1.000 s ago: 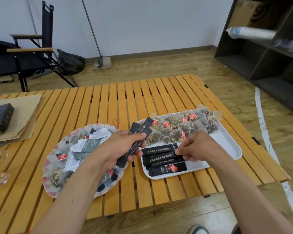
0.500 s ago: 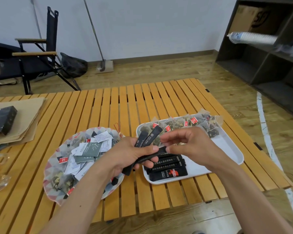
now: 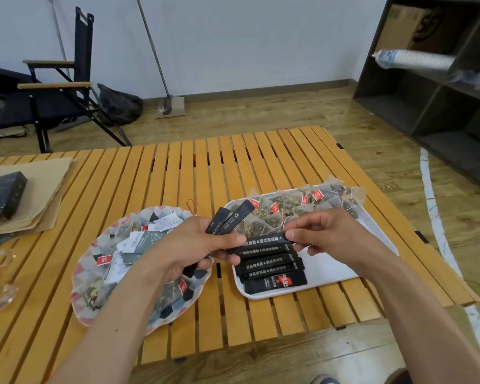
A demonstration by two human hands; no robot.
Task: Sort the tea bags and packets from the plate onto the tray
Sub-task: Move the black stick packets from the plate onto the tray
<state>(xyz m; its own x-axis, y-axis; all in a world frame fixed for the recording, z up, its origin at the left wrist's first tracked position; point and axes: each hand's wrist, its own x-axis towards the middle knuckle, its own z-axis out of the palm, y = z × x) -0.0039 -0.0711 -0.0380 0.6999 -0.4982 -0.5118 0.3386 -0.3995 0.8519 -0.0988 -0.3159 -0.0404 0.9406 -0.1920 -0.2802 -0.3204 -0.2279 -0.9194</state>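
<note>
Two black packets (image 3: 234, 218) sit clamped in my left hand (image 3: 189, 249); fingers (image 3: 302, 220) of my right hand (image 3: 330, 234) pinch a third packet (image 3: 258, 241) by its end, above the tray (image 3: 327, 273).

White tray (image 3: 372, 236) on R: mesh tea bags (image 3: 297, 207) along far edge, black stick packets (image 3: 272, 270) flat in near-L corner; patterned plate (image 3: 161, 318) on L w/ more bags + paper packets (image 3: 144, 241) piled.

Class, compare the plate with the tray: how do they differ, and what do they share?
The plate is round and patterned; the tray is rectangular and plain white. The plate's contents lie jumbled; the tray's black stick packets lie in a neat row. Both rest on the slatted table.
</note>
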